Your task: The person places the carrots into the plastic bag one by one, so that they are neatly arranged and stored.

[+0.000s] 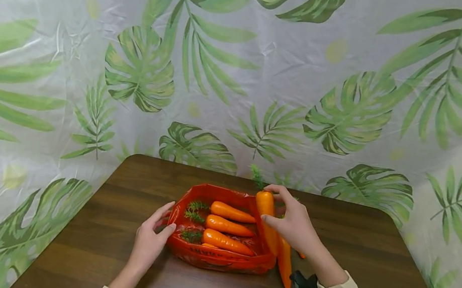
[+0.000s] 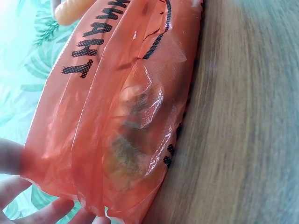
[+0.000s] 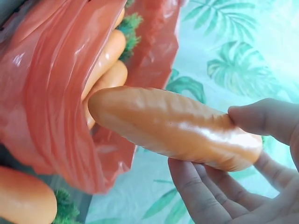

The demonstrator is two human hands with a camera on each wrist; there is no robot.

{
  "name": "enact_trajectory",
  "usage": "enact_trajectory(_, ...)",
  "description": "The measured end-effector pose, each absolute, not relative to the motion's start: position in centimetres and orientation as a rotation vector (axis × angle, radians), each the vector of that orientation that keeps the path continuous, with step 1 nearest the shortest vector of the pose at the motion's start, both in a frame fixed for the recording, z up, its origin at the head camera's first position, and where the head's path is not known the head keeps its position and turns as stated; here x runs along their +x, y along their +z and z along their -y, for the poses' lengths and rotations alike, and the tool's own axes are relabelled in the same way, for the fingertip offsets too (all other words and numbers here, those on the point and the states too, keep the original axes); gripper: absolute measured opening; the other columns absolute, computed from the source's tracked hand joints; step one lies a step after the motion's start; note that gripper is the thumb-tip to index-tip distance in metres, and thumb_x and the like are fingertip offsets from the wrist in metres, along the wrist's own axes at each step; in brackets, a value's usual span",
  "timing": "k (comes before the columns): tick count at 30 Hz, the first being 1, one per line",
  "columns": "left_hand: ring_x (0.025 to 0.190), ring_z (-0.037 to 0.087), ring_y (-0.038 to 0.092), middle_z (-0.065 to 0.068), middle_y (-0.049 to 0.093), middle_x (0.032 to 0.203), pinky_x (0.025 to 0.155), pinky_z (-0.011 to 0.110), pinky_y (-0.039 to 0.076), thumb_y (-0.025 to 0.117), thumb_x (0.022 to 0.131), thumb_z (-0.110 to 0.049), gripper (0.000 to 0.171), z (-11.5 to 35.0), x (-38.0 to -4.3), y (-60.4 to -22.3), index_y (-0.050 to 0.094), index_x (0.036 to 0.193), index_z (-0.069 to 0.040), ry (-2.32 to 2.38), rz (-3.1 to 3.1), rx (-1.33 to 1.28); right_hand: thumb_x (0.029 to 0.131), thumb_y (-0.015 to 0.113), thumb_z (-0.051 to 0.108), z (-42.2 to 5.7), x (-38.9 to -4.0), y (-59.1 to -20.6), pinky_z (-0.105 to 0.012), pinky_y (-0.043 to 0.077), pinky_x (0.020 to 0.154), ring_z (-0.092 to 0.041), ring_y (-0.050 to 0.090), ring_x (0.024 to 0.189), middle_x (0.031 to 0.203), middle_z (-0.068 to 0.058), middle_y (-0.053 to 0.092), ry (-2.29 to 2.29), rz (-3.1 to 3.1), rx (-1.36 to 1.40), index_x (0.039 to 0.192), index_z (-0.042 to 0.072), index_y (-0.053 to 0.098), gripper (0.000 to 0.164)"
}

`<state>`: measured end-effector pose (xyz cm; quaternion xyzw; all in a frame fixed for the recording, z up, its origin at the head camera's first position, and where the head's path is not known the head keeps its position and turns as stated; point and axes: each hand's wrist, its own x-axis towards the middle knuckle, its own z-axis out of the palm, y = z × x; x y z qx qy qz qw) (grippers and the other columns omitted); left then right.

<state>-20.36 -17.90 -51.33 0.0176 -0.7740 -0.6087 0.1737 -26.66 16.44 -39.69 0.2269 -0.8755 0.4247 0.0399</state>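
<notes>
A red plastic bag lies on the table with its opening spread upward, and several orange carrots with green tops are inside. My left hand grips the bag's left rim; in the left wrist view the fingers are at the bag's edge. Between the thumb and fingers of my right hand is a carrot, tilted over the bag's right rim with its green top up. The right wrist view shows this carrot with its tip close to the red plastic.
Right of the bag, another carrot lies on the brown wooden table, and part of one more shows beside my right wrist. A leaf-patterned sheet hangs behind the table's far edge.
</notes>
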Motion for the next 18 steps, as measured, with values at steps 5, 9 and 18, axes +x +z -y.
enact_trajectory(5,0.115,0.031,0.063,0.01,0.063,0.133,0.086,0.04,0.058,0.07,0.093,-0.004,0.053,17.9,-20.4,-51.3,0.059,0.143,-0.021,-1.719,2.2,0.044,0.087,0.079,0.009,-15.3,-27.1,-40.2,-0.036,0.058,0.068,-0.025,0.067,0.092,0.125,-0.009,0.061,1.349,2.633,0.784,0.138,0.027,0.051,0.062)
enact_trajectory(9,0.117,0.032,0.062,0.01,0.062,0.134,0.087,0.042,0.057,0.07,0.093,-0.005,0.054,17.9,-20.4,-51.2,0.059,0.143,-0.021,-1.713,2.208,0.048,0.086,0.079,0.008,-14.6,-27.3,-40.6,-0.04,0.059,0.078,-0.026,0.068,0.101,0.126,-0.008,0.061,1.355,2.625,0.846,0.138,0.027,0.051,0.062)
enact_trajectory(18,0.119,0.034,0.06,0.012,0.061,0.136,0.087,0.042,0.057,0.07,0.094,-0.007,0.051,18.0,-20.3,-51.4,0.059,0.142,-0.022,-1.736,2.201,0.053,0.084,0.082,0.007,-13.5,-28.0,-41.5,-0.038,0.056,0.084,-0.016,0.06,0.107,0.127,0.008,0.061,1.187,2.634,1.047,0.135,0.028,0.054,0.062)
